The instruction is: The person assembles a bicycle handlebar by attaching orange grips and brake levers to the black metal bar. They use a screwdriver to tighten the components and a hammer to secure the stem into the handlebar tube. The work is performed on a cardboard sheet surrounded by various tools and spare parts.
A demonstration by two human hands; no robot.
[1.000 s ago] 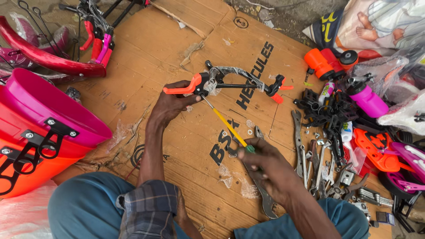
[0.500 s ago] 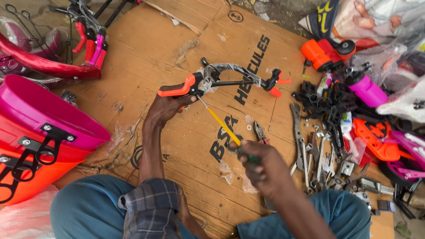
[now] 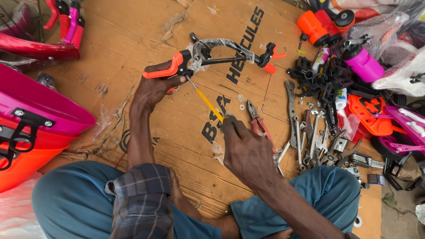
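At the far left, a pink and orange plastic shell (image 3: 31,128) is seen lying on the floor, with a red and pink frame part (image 3: 48,42) above it at the top corner. A sheet of brown cardboard (image 3: 133,48) is spread under the work. Further right, the left hand (image 3: 155,88) is closed around the orange grip (image 3: 166,68) of a small handlebar (image 3: 221,55), which is held down on the cardboard; the bar is wrapped in clear plastic film and carries a second orange grip (image 3: 272,59) at its far end. A yellow-shafted screwdriver (image 3: 208,102) is set with its tip at the clamp beside the near grip, and its handle is enclosed in the right hand (image 3: 248,150), whose fingers are curled shut over it so that the handle itself is hidden. Just right of that hand, a pair of red-handled pliers (image 3: 256,119) is laid on the cardboard, and beyond it a loose group of spanners (image 3: 301,128) is spread out. Further right, a heap of black pedals and fittings (image 3: 323,82) is piled, with an orange bottle (image 3: 316,26) and a pink bottle (image 3: 363,62) above it, and orange and pink plastic parts (image 3: 385,119) are gathered at the right edge. Blue trousers (image 3: 75,203) are seen along the bottom.
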